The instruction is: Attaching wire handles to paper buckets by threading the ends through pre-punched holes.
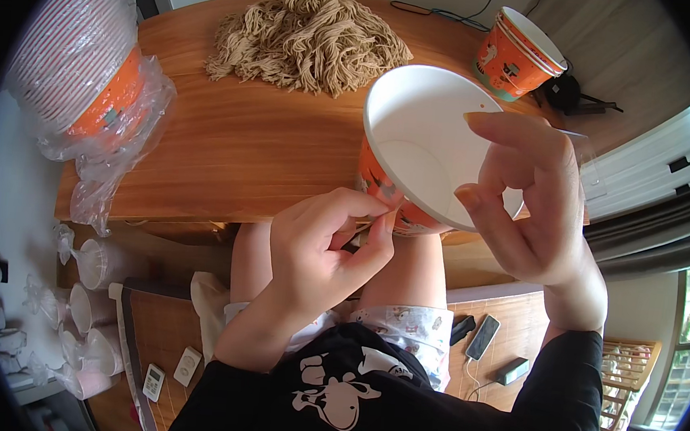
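A paper bucket, white inside and orange with dark printed figures outside, tilts over the table's near edge with its mouth toward me. My left hand is at its near left side, thumb and forefinger pinched together by the outer wall. Whatever lies in that pinch is too small to make out. My right hand is raised at the bucket's right rim, thumb and forefinger curved apart with nothing visible between them. It covers part of the bucket's right side.
On the wooden table lies a heap of tan cord. Several nested orange buckets stand at the far right, beside a black object. A plastic-wrapped stack of buckets is at left. Below right lies a phone on a cable.
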### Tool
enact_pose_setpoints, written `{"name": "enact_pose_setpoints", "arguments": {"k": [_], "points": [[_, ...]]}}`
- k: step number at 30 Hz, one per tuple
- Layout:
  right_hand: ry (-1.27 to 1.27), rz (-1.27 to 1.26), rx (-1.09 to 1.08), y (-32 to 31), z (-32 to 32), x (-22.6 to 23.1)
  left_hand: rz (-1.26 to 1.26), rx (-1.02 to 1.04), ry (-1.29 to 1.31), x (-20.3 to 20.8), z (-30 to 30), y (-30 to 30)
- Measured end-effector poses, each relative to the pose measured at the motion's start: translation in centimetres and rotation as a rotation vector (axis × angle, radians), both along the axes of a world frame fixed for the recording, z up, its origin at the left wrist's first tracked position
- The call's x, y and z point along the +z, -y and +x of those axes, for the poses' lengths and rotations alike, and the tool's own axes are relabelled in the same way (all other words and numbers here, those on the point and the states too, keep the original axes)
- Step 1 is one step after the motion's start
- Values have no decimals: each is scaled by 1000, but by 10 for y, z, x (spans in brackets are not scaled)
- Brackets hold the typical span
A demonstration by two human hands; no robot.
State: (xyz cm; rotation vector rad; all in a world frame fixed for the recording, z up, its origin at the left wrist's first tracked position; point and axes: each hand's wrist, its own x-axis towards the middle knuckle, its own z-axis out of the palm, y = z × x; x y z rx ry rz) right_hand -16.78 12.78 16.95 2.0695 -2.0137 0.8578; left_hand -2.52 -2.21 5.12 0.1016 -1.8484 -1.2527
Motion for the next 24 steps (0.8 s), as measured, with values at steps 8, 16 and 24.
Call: {"name": "enact_pose_setpoints", "arguments": {"k": [8,16,24], "points": [[2,-6,-9,6,-1,-1,-25,-27,15,0,2,1],[-12,11,-19,16,-6,0,17,-23,51,-4,-3,1],[170,237,31,28,-16,1,96,-54,16,-8,-10,-1]]}}
